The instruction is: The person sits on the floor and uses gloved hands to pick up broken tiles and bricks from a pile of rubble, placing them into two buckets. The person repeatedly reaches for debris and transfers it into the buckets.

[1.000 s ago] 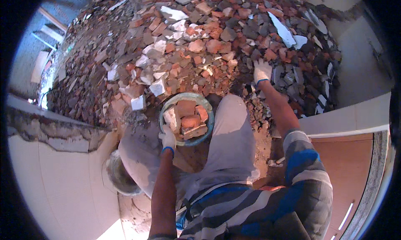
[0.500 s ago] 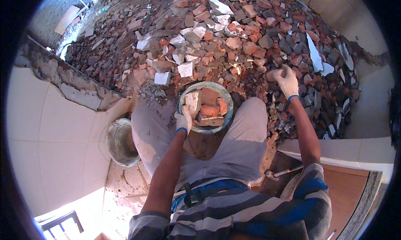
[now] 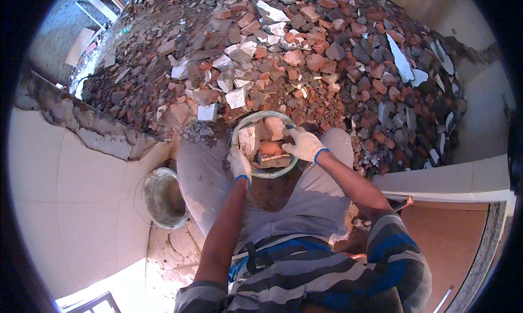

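Seated low with knees apart in pale, dirt-marked trousers, at the foot of a broad slope of broken red brick, grey masonry and white-faced shards. Dressed in a striped shirt of grey, black and blue. Holding the left edge of a round, pale greenish-grey bucket with the left hand, in a cream knitted glove with a blue cuff, curled over the rim. Reaching in across the opposite rim with the right hand, gloved to match, with thumb and fingers parted and fingertips at the edge of a blocky reddish-brown brick chunk; impossible to tell whether pressing on it. Set between the knees and loaded also with a pale-faced chunk at left, a bright orange-red brick piece near the middle and a flat tan fragment toward the body. Flanked at left by a second, dull grey round bucket, beside a cream tiled wall.
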`<act>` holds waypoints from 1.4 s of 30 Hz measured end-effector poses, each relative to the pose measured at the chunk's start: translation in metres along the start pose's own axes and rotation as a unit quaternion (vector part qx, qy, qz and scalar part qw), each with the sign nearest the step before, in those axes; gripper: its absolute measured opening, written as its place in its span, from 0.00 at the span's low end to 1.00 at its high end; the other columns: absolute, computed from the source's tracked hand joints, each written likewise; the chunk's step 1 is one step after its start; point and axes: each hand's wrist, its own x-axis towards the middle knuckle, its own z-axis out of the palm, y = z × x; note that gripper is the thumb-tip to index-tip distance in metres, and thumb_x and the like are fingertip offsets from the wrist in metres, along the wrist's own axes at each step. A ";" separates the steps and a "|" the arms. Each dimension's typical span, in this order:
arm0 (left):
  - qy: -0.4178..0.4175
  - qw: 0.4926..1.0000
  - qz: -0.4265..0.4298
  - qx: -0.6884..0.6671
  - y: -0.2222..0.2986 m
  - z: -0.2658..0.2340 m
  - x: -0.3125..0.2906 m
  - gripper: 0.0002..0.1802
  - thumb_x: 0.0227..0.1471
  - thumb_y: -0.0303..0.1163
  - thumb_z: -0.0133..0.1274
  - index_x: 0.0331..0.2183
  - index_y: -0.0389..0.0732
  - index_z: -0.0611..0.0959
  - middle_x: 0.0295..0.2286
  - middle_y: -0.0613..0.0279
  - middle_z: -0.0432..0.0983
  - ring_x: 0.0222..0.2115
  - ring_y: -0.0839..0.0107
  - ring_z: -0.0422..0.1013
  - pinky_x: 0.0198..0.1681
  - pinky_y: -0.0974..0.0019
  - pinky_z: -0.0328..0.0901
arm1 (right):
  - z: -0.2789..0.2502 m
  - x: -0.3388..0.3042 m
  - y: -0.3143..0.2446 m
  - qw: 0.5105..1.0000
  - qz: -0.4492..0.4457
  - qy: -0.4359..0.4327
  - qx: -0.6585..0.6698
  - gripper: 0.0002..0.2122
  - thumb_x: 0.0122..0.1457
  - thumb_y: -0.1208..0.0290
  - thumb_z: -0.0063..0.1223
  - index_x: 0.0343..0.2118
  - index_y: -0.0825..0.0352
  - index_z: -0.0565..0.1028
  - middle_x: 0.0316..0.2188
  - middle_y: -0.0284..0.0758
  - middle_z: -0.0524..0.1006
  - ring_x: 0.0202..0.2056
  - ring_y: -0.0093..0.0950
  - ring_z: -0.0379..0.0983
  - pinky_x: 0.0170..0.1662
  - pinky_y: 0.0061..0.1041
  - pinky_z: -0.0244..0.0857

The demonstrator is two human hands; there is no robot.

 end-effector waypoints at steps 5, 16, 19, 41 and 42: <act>-0.041 0.996 0.081 0.010 -0.001 -0.002 -0.003 0.27 0.72 0.49 0.35 0.52 0.36 0.76 0.49 0.52 0.73 0.45 0.56 0.73 0.41 0.51 0.74 | -0.023 -0.019 0.005 0.996 0.004 0.082 0.028 0.23 0.62 0.54 0.56 0.55 0.64 0.79 0.50 0.52 0.78 0.52 0.51 0.76 0.57 0.46 0.70; -0.044 0.998 0.014 -0.032 0.005 -0.005 -0.005 0.38 0.67 0.56 0.36 0.54 0.28 0.76 0.56 0.42 0.74 0.54 0.51 0.70 0.59 0.54 0.62 | -0.116 -0.054 0.212 0.861 0.382 0.330 -0.056 0.30 0.59 0.49 0.58 0.57 0.67 0.75 0.50 0.54 0.79 0.51 0.53 0.78 0.55 0.48 0.72; 0.005 1.000 -0.016 -0.001 0.007 -0.001 -0.009 0.40 0.67 0.57 0.37 0.57 0.27 0.75 0.57 0.41 0.72 0.55 0.51 0.69 0.59 0.54 0.61 | -0.126 -0.061 0.257 0.794 0.442 0.399 -0.121 0.32 0.57 0.44 0.60 0.53 0.69 0.75 0.49 0.56 0.79 0.48 0.54 0.80 0.51 0.50 0.75; -0.015 0.997 0.031 0.062 0.004 -0.002 -0.003 0.48 0.67 0.64 0.37 0.64 0.26 0.65 0.60 0.28 0.67 0.60 0.41 0.67 0.62 0.50 0.62 | -0.127 -0.047 0.276 0.727 0.473 0.417 -0.272 0.26 0.56 0.47 0.66 0.49 0.63 0.77 0.48 0.46 0.78 0.47 0.47 0.80 0.48 0.46 0.76; -0.009 0.997 0.017 0.070 0.006 -0.003 -0.005 0.48 0.67 0.64 0.38 0.63 0.26 0.65 0.60 0.28 0.67 0.60 0.41 0.67 0.62 0.50 0.62 | -0.123 -0.048 0.271 0.741 0.445 0.411 -0.292 0.27 0.55 0.46 0.66 0.50 0.62 0.77 0.47 0.45 0.77 0.48 0.47 0.79 0.47 0.45 0.75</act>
